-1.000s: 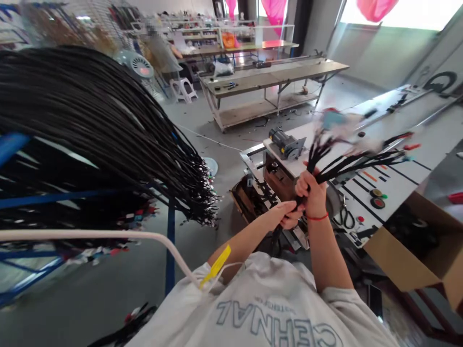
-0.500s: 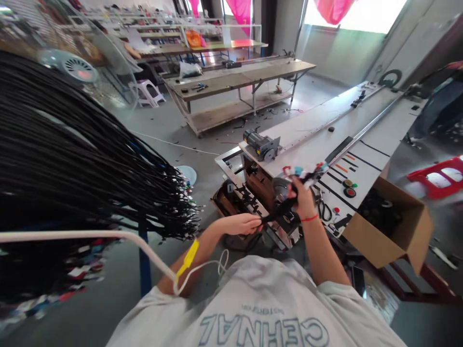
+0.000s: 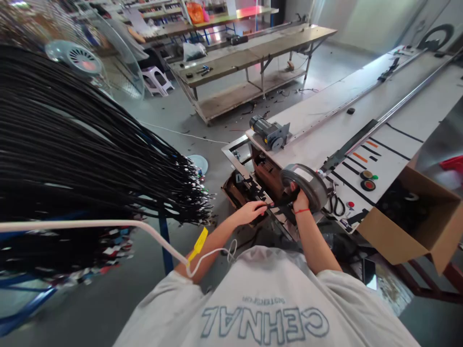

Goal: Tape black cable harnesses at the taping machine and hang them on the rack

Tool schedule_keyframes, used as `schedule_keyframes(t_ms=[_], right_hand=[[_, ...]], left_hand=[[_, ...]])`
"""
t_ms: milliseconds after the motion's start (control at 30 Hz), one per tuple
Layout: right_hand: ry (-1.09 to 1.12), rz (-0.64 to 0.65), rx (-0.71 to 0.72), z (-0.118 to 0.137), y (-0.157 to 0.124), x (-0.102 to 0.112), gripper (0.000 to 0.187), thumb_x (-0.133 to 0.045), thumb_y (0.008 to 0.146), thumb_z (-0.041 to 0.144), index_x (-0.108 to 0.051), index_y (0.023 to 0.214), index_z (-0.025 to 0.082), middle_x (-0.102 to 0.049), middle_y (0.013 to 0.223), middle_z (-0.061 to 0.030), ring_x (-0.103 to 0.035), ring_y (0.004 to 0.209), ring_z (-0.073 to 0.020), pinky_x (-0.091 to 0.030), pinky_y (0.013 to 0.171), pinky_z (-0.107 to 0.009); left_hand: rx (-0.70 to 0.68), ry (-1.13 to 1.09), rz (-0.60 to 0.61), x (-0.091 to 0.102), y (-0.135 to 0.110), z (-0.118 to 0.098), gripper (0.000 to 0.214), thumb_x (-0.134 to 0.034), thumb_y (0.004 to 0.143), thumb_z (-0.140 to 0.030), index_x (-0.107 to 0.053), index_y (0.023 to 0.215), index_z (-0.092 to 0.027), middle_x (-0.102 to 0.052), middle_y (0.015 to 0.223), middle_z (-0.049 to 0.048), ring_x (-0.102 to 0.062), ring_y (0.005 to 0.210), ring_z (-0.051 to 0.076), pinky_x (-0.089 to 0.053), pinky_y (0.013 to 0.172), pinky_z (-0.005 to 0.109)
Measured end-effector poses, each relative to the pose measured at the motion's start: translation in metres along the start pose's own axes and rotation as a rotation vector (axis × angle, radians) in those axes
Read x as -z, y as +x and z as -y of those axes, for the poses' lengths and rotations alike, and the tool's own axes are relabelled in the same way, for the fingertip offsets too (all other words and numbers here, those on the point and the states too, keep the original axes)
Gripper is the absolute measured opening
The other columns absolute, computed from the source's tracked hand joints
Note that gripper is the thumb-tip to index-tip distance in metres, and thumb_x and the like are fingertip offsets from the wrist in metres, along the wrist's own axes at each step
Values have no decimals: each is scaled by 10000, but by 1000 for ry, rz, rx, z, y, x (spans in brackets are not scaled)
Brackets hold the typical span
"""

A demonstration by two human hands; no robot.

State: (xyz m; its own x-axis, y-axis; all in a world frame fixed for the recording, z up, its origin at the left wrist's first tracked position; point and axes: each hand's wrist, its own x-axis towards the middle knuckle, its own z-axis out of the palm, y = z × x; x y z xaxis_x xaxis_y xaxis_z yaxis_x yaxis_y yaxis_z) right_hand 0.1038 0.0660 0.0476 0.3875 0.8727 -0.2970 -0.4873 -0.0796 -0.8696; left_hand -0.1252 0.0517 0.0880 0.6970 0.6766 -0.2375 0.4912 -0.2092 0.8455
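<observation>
My left hand (image 3: 253,210) is closed in a pinch on a thin black cable bundle (image 3: 278,205) that runs across to my right hand. My right hand (image 3: 298,195), with a red band at the wrist, is closed on the other end of the bundle. It sits low against a round grey drum (image 3: 306,184) at the end of the long white bench (image 3: 325,144). The bundle's far end and most of my right fingers are hidden behind the hand and drum. Both hands are over a dark machine frame (image 3: 249,188) below the bench end.
A huge sheaf of black cables (image 3: 83,159) hangs over a blue rack (image 3: 164,241) on the left. A grey motor (image 3: 269,132) sits on the bench. An open cardboard box (image 3: 415,226) stands right. Scissors (image 3: 334,205), a fan (image 3: 77,55), wooden tables (image 3: 249,50) and a stool (image 3: 157,79) lie beyond.
My right hand has come down from holding the cable bundle, with its coloured connectors, up in the air to the drum. My left hand has stayed low on the bundle.
</observation>
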Motion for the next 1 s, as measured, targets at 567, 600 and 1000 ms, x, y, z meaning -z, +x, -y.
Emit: schedule_keyframes(t_ms=[567,600,1000], right_hand=[[-1089,273,482,-8,-14,50,67,-547,802,212,-530,737,217,-626,1036,-107,-592,1013,-239,-453,923,-404],[-1046,283,507,-10,-19,54,62,-528,815,228,-521,754,221,-631,1001,-100,-606,968,-234,-469,892,-403],[-1100,393,638,2,-16,30,174,-444,869,193,-524,1021,219,-665,1042,-104,-631,974,-231,-500,859,-398]], left_hand=[[-136,-1,-266,-20,80,16,324,-456,946,-325,-653,1069,-99,-684,796,44,-612,726,154,-470,728,254],[-137,-12,-263,-21,80,17,331,-457,946,-331,-648,1085,-99,-688,806,46,-614,731,155,-472,733,255],[-170,8,-235,-57,66,36,331,-445,960,-322,-637,1131,-113,-718,908,90,-646,800,184,-488,777,289]])
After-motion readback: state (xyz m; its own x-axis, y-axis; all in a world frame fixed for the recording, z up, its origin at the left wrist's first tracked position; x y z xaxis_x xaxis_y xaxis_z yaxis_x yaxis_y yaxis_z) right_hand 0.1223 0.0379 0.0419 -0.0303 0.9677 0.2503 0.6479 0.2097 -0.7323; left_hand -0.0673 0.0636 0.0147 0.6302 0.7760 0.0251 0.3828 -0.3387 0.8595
